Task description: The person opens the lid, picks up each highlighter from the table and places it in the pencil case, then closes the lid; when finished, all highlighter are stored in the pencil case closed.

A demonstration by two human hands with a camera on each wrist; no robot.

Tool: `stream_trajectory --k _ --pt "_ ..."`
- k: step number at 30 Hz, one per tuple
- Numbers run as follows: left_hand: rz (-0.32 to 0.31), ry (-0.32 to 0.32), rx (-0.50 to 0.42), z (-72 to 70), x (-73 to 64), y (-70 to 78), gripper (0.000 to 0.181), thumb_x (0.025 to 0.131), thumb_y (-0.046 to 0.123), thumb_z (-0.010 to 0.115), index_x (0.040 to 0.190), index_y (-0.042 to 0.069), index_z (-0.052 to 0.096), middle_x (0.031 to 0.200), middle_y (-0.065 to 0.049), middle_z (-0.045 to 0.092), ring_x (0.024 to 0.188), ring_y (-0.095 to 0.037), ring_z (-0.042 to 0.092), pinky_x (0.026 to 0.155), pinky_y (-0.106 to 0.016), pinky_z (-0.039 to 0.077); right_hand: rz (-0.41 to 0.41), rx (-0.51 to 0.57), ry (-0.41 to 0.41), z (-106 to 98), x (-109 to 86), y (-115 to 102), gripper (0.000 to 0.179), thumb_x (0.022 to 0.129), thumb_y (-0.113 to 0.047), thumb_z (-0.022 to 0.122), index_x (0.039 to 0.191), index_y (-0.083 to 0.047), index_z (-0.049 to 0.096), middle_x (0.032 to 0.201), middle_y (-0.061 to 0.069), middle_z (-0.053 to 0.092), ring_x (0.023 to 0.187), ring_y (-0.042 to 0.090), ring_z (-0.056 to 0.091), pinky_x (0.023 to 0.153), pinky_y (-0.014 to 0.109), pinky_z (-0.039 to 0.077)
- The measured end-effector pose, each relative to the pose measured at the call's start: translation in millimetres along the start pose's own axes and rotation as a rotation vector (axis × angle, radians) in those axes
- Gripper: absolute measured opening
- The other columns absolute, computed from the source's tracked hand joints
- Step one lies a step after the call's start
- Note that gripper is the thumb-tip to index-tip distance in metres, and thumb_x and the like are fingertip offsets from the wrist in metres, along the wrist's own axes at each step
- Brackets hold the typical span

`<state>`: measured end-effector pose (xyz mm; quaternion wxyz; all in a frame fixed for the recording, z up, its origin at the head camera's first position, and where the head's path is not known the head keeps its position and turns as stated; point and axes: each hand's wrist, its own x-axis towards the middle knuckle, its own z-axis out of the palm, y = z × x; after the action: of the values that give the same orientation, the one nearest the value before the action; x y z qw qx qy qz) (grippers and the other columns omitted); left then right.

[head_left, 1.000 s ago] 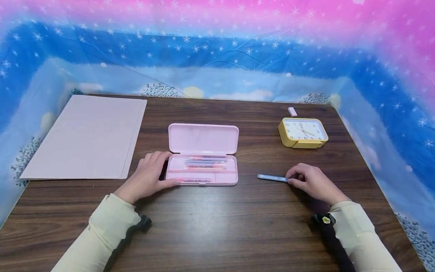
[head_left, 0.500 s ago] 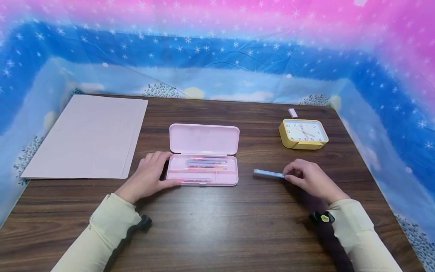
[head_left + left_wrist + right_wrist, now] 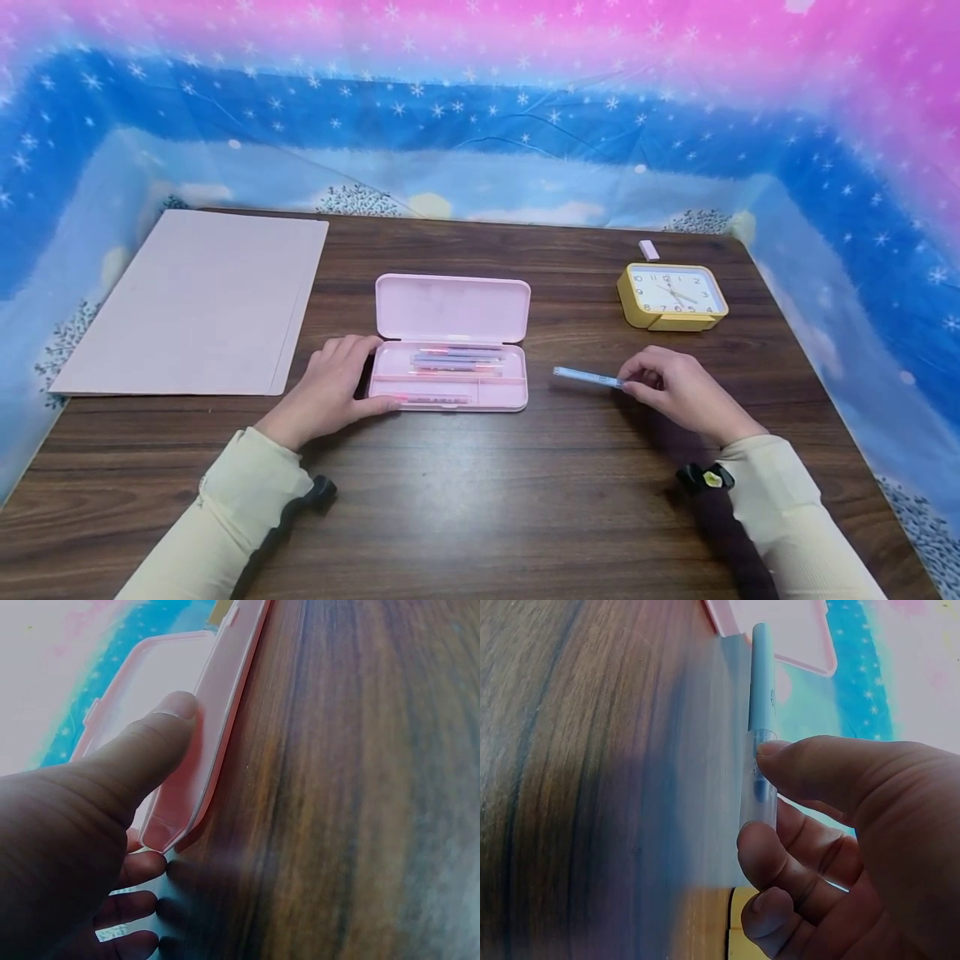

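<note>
A pink pencil case (image 3: pixel 502 392) lies on the table with its lid raised at the back. Several pens (image 3: pixel 454 362) fill its long rear compartment, and another pink pen (image 3: pixel 435 398) is in the front one. My left hand (image 3: pixel 330 387) holds the case's left end, the thumb against its front wall and the other fingers round the end. To the right of the case, my right hand (image 3: pixel 678 392) pinches a light-blue pen (image 3: pixel 585 377) by its clear cap (image 3: pixel 759 799). The pen's blue barrel points left towards the case.
A yellow alarm clock (image 3: pixel 671 297) stands beyond my right hand, with a small pale eraser (image 3: pixel 648 250) behind it. Large pale sheets (image 3: pixel 195 300) lie at the table's left. A patterned cloth (image 3: pixel 480 125) surrounds the table's far and side edges.
My right hand has moved slightly left and away from me with the pen, lifting it from the table. The left hand keeps its hold on the pencil case.
</note>
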<state>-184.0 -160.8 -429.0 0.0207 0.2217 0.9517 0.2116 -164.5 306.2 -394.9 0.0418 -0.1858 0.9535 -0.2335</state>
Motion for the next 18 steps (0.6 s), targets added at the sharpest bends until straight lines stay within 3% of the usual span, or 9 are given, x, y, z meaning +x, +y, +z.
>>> stream_trajectory --k 7,18 --pt "0.005 0.007 0.004 0.1 0.0 0.2 0.085 0.079 0.053 0.077 0.139 0.003 0.043 0.131 -0.018 0.053 0.12 -0.036 0.044 0.098 -0.056 0.037 -0.002 0.013 -0.003 2.7 9.0 -6.2 0.006 0.093 -0.019 0.069 0.097 -0.024 0.068 0.09 -0.008 0.064 0.076 0.009 0.056 0.068 0.026 0.049" --pt "0.0 0.0 0.007 0.7 -0.1 0.3 0.086 0.079 0.054 0.076 0.14 0.002 0.043 0.133 -0.019 0.053 0.122 -0.037 0.044 0.099 -0.057 0.037 -0.049 0.046 -0.026 6.7 36.4 -39.0 0.005 0.093 -0.02 0.07 0.097 -0.022 0.068 0.09 -0.007 0.063 0.078 0.01 0.057 0.069 0.028 0.05"
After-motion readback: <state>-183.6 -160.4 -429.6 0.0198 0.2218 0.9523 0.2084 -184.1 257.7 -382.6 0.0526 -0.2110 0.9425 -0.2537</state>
